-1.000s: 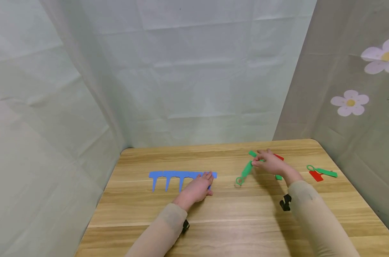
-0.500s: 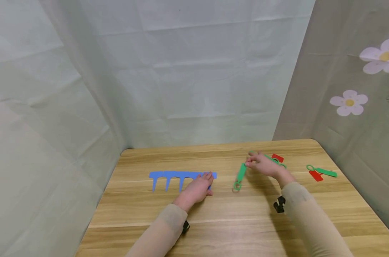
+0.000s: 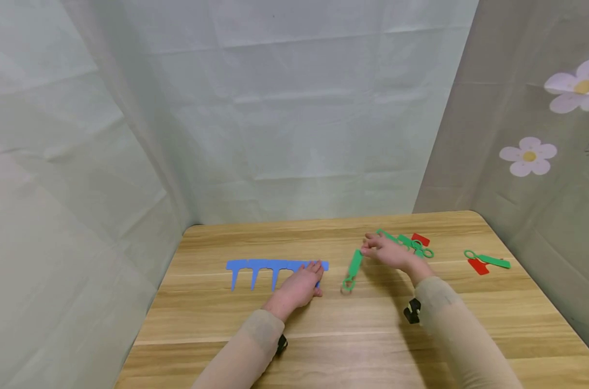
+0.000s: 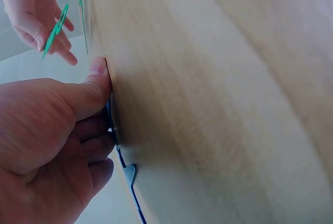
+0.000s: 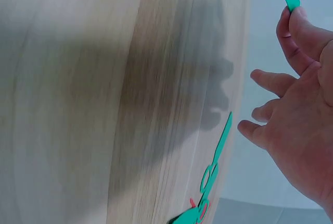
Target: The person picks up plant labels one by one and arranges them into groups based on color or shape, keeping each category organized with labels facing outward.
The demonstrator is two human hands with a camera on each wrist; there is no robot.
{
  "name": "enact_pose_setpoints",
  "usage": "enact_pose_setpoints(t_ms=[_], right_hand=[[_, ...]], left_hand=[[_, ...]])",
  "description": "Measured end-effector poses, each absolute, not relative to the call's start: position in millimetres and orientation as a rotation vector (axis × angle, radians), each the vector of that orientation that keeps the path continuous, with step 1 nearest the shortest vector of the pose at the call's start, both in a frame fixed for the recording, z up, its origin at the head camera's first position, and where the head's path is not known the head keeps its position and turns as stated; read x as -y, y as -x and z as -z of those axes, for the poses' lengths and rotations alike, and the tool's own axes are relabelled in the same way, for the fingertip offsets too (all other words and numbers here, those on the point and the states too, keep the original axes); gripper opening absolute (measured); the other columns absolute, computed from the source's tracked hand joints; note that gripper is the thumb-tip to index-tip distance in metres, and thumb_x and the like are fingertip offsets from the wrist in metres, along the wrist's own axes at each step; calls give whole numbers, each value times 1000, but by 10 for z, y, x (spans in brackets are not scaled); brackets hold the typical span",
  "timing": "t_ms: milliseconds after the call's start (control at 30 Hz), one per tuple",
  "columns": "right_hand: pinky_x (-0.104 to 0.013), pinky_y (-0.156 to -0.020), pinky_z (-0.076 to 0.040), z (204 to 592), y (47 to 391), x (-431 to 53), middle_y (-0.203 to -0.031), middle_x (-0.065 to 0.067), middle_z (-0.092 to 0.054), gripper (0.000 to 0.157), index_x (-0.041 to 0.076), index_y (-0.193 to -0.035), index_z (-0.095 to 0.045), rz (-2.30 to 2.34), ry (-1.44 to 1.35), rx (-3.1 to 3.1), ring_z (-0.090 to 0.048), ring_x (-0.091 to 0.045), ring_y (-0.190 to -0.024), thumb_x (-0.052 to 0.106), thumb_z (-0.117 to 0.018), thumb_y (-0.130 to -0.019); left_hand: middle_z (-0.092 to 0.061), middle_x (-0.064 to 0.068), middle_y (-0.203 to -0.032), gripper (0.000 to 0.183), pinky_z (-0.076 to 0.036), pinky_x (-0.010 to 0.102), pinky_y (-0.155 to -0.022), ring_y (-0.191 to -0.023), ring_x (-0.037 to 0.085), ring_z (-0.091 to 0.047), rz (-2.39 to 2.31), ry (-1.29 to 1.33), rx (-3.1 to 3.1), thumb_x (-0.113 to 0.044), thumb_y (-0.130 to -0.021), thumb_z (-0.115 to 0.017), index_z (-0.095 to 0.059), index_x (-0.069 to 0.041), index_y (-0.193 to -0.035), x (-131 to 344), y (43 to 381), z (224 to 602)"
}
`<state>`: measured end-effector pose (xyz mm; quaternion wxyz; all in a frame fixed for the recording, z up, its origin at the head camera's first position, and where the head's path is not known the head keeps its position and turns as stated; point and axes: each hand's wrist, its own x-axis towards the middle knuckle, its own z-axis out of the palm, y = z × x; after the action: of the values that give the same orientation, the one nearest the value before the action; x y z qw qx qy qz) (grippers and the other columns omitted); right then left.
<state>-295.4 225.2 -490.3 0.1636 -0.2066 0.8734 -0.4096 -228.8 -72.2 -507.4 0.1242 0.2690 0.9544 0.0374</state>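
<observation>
My left hand (image 3: 300, 282) rests on the right end of a row of flat blue T-shaped pieces (image 3: 257, 264), whose pointed legs face me. The fingers cover part of the row; in the left wrist view the thumb (image 4: 96, 86) is down at the tabletop. Between right thumb and index finger, my right hand (image 3: 388, 253) pinches the plain end of a green strip with a ring (image 3: 354, 265). That strip is raised over the table, ring end lowest, to the right of the blue row. The other right fingers are spread and hold nothing.
Beyond the right hand lie several more green ringed strips (image 3: 418, 252) beside a red piece (image 3: 421, 240). Farther right, another green strip (image 3: 494, 261) overlaps a red piece (image 3: 478, 266). Hanging fabric walls (image 3: 294, 135) close off the wooden table (image 3: 216, 329) at the back and sides.
My right hand has moved left and slightly toward me with the green strip, coming nearer the blue row and uncovering the green strips behind it. The left hand has stayed in place.
</observation>
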Motion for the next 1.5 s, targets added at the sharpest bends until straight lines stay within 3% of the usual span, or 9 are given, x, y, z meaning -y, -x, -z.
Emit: enact_pose_setpoints(t_ms=[233, 600, 900, 1167, 1500], right_hand=[[-79, -121, 2, 4940, 3001, -2063, -169, -36, -22, 28, 8, -110, -74, 1064, 626, -2544, 9, -63, -155, 26, -54, -114], [-76, -123, -5, 4967, 3040, -1792, -169, -36, -24, 28, 7, -112, -76, 923, 696, -2580, 3, -64, -155, 24, -53, -114], [-76, -123, -3, 4992, 3039, -1631, -167, -38, -24, 25, 8, -106, -76, 871, 686, -2615, 5, -65, -154, 22, -57, -112], [-76, -124, -3, 5045, 3041, -1539, -166, -39, -26, 25, 9, -106, -78, 795, 640, -2683, 5, -64, -155, 26, -61, -110], [-76, -124, -6, 5084, 3061, -1489, -168, -36, -25, 22, 18, -97, -78, 694, 590, -2744, 4, -60, -157, 32, -66, -108]], left_hand=[[-34, 17, -172, 69, -28, 47, -129, -159, 32, -31, -98, -795, -2787, -31, -106, -66, -43, 3, -161, 719, 2287, 5081], [-34, 15, -172, 69, -28, 46, -129, -159, 31, -31, -110, -778, -2795, -31, -106, -68, -43, 1, -162, 718, 2298, 5108], [-35, 15, -171, 68, -28, 45, -129, -159, 30, -31, -128, -761, -2794, -29, -106, -69, -43, 1, -162, 702, 2292, 5079], [-34, 14, -172, 70, -28, 45, -129, -159, 29, -31, -120, -755, -2790, -31, -105, -68, -43, 1, -162, 705, 2275, 5065], [-34, 14, -172, 69, -28, 46, -129, -160, 29, -30, -91, -765, -2789, -32, -106, -67, -43, 0, -162, 700, 2282, 5060]])
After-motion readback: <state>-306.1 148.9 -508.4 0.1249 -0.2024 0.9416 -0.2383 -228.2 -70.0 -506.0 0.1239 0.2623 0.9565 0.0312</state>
